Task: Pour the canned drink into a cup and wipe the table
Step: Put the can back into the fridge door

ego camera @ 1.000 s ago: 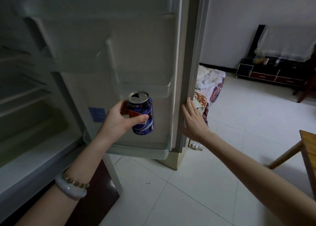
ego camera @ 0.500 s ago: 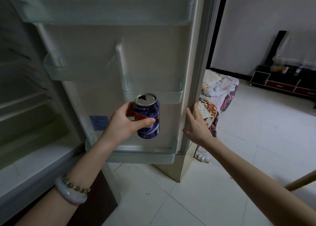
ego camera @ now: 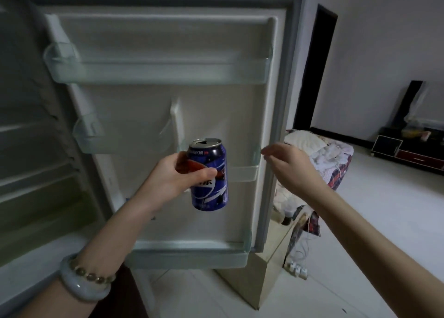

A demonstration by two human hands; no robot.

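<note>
My left hand (ego camera: 168, 178) grips a blue drink can (ego camera: 211, 180) upright in front of the open fridge door (ego camera: 153, 115); thumb and fingers wrap round its side. The can's silver top shows an opened mouth. My right hand (ego camera: 290, 166) hovers at the door's right edge with relaxed fingers pointing left, holding nothing. No cup or table is in view.
The fridge interior (ego camera: 36, 173) with bare shelves is at the left. Clear door bins (ego camera: 156, 72) line the door. A heap of bedding (ego camera: 319, 163) lies behind the door, a power strip (ego camera: 296, 269) on the white tiled floor, a low dark cabinet (ego camera: 413, 149) at the far right.
My right hand has let go of the door edge and lifted slightly. The view has tilted up and closer to the door. The can stays in my left hand.
</note>
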